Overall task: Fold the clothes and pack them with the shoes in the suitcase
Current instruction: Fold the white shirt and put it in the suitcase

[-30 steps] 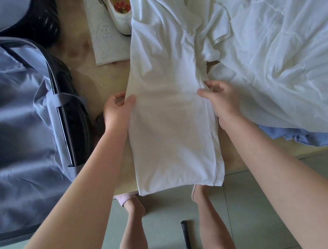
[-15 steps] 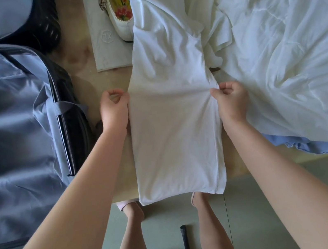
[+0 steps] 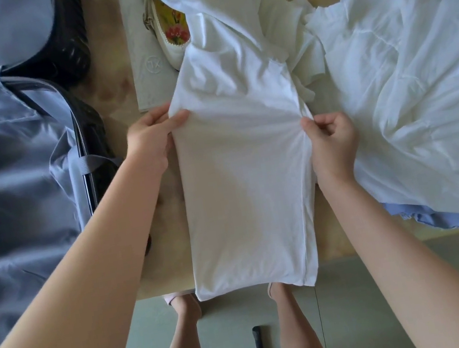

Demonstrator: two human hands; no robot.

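Open suitcase (image 3: 10,180), blue lining exposed: occupies the left side of the table (image 3: 115,80). Crumpled white garment (image 3: 419,81): spread over the right side, covering most of a blue garment (image 3: 430,219). White T-shirt (image 3: 242,186): centre, between suitcase and heap, folded to a narrow strip, hem overhanging the near table edge. Left hand (image 3: 149,138): pinches the strip's left edge, fingers nearly straight. Right hand (image 3: 332,141): fingers curled, pinching the right edge; fabric puckers there. Cream shoe (image 3: 168,32), floral insole: far side, on a grey dust bag (image 3: 145,75), partly under the shirt
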